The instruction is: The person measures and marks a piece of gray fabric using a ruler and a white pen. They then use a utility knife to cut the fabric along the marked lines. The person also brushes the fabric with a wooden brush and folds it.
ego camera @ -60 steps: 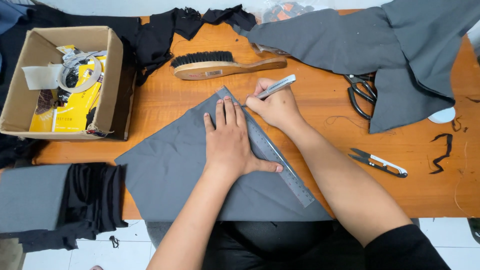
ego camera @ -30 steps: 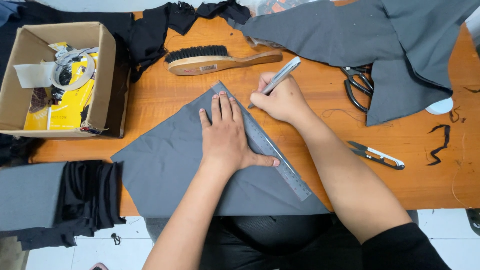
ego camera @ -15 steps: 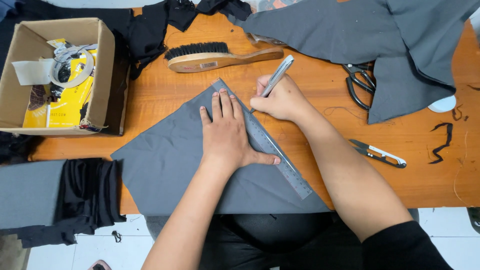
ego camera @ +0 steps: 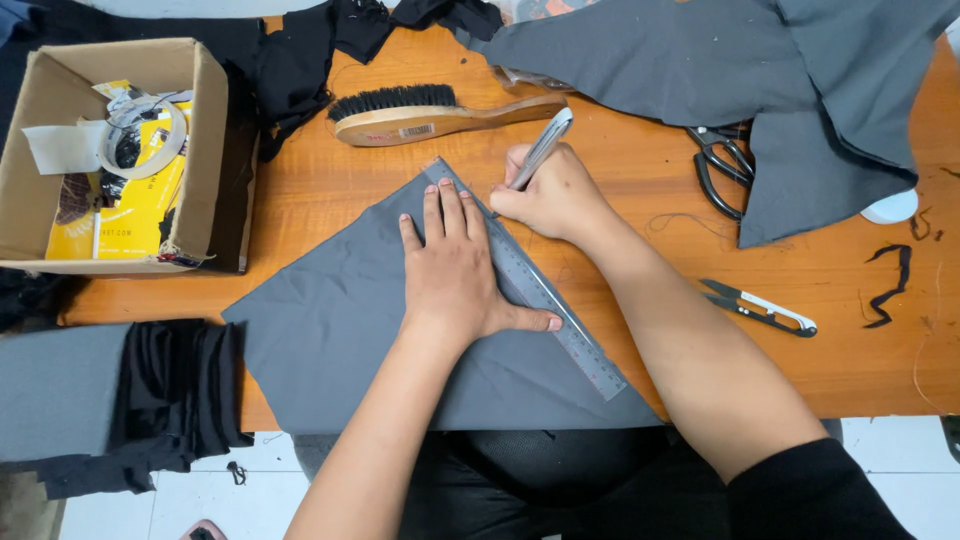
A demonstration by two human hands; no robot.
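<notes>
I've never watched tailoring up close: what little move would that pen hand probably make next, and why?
Probably a short stroke with the pen along the ruler's edge. The right hand has the tip at the ruler's upper end on the grey cloth, while the left hand presses ruler and cloth flat.

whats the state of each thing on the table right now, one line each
grey cloth: spread flat, near edge overhanging the table
ruler: lying along the cloth's right edge, pinned by the left hand
pen: held in the right hand, tip down beside the ruler
brush: lying on its side
scissors: closed, partly under dark cloth
thread snips: lying loose, untouched
cardboard box: open, holding tape and papers
</notes>
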